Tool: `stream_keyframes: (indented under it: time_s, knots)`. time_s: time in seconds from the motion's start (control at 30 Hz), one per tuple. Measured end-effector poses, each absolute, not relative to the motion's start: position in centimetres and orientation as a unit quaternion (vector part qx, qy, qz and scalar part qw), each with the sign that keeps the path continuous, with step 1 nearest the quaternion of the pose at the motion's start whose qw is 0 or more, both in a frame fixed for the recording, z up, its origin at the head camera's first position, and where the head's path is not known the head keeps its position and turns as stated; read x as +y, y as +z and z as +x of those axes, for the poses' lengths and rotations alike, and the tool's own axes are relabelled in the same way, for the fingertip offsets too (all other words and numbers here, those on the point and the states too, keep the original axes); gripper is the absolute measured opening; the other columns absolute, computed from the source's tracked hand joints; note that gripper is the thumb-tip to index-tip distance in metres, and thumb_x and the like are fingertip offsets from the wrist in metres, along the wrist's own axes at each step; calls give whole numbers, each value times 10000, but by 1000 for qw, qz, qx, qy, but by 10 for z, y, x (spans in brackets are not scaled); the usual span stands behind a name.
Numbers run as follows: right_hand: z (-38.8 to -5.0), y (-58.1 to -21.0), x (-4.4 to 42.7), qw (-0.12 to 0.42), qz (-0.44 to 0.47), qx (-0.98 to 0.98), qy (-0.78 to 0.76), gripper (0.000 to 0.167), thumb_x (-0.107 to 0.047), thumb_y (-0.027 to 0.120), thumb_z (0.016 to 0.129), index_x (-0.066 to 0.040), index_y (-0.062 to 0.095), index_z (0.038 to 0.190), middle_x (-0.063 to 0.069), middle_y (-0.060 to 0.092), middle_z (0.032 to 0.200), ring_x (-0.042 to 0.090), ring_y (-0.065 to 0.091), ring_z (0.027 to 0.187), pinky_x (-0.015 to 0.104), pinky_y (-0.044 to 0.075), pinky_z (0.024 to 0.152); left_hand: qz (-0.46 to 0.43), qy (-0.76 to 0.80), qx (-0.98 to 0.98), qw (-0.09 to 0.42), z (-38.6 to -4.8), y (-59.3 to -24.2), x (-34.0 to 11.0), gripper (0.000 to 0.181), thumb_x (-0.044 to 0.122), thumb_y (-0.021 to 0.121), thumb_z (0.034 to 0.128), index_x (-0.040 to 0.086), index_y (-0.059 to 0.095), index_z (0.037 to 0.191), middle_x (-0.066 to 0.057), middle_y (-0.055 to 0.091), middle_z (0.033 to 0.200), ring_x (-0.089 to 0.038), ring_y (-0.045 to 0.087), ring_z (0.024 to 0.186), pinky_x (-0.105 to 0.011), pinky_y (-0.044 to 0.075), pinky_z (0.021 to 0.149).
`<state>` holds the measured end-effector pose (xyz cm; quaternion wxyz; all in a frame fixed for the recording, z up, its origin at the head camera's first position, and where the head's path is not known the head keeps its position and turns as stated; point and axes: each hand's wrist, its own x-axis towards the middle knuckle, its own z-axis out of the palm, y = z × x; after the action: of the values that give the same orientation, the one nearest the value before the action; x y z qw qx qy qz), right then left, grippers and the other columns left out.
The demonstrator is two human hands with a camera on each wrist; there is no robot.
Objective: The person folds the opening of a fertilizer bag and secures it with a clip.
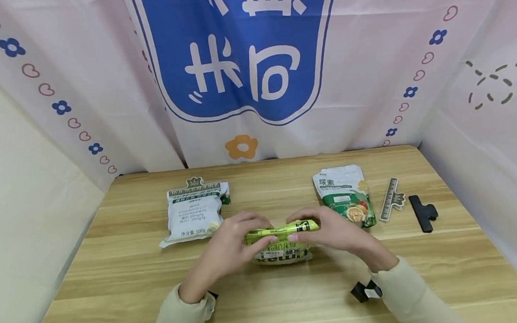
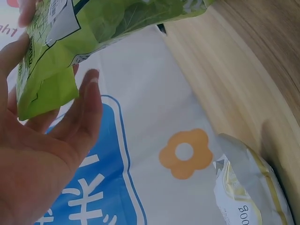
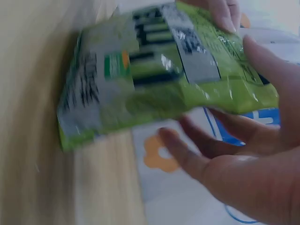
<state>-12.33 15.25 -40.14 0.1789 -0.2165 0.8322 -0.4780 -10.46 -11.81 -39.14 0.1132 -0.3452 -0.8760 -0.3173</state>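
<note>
A green bag with a folded top stands at the middle of the table. The left hand grips the left end of the fold, thumb in front and fingers behind. At the fold's right end the right hand pinches it the same way. In the left wrist view a corner of the green bag lies between the left hand's thumb and fingers. The right wrist view shows the printed front of the bag, with the right hand at its upper edge.
At the left lies a white bag with a keyboard-patterned clip along its top. A white and green pouch lies behind the right hand. Further right are another patterned clip and a black clip.
</note>
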Motion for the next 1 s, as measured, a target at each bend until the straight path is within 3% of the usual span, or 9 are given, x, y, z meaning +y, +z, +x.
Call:
stream_keyframes:
  time_s: [0.1, 0.23, 0.33, 0.5, 0.6, 0.7, 1.0]
  knots:
    - [-125, -404, 153, 215, -192, 781, -554, 428, -339, 803, 944, -191, 697, 1331, 15, 709, 1316, 237, 633, 1238, 433, 510, 1070, -310, -349, -881, 75, -106, -391, -120, 402, 339, 848, 895, 156, 749, 1239, -37, 754, 1258, -205, 727, 1116, -377, 627, 929]
    - [-125, -402, 150, 207, -173, 751, -602, 419, -300, 810, 940, -171, 708, 1325, 55, 739, 1268, 230, 681, 1093, 366, 558, 959, -191, -460, -867, -24, -110, -392, -124, 877, 319, 908, 824, 193, 455, 1564, -112, 618, 1494, -311, 642, 1315, -488, 548, 1097]
    - [-124, -401, 148, 202, -160, 751, -608, 380, -308, 806, 941, -150, 741, 1280, 66, 760, 1236, 220, 691, 1047, 355, 558, 941, -91, -557, -819, -101, -113, -395, -127, 1045, 264, 927, 802, 247, 300, 1638, -161, 581, 1528, -363, 615, 1351, -537, 483, 1162]
    - [-121, -400, 143, 207, -151, 752, -608, 303, -312, 797, 946, -137, 780, 1193, 18, 770, 1184, 173, 688, 1037, 372, 552, 961, -60, -641, -741, -192, -117, -402, -126, 883, 157, 866, 866, 208, 383, 1604, -139, 715, 1335, -267, 725, 1134, -399, 565, 1041]
    - [-120, -400, 142, 199, -151, 757, -604, 241, -306, 784, 955, -87, 792, 1054, -12, 713, 1008, 135, 595, 879, 320, 529, 879, -69, -647, -730, -209, -117, -404, -124, 714, 197, 839, 896, 187, 498, 1523, -75, 723, 1318, -200, 714, 1129, -345, 563, 1022]
    - [-121, -400, 141, 195, -151, 760, -601, 262, -302, 772, 965, -41, 767, 942, -14, 636, 923, 155, 531, 826, 307, 506, 842, -62, -640, -736, -212, -116, -404, -123, 616, 264, 839, 897, 189, 568, 1445, -56, 730, 1288, -191, 705, 1131, -339, 562, 1025]
    - [-120, -400, 142, 212, -147, 741, -620, 263, -293, 736, 992, -68, 790, 1116, 62, 732, 1271, 229, 656, 1199, 404, 485, 1072, -47, -643, -738, -200, -114, -403, -118, 548, 408, 736, 984, 231, 560, 1472, -39, 698, 1336, -187, 656, 1213, -414, 470, 1152]
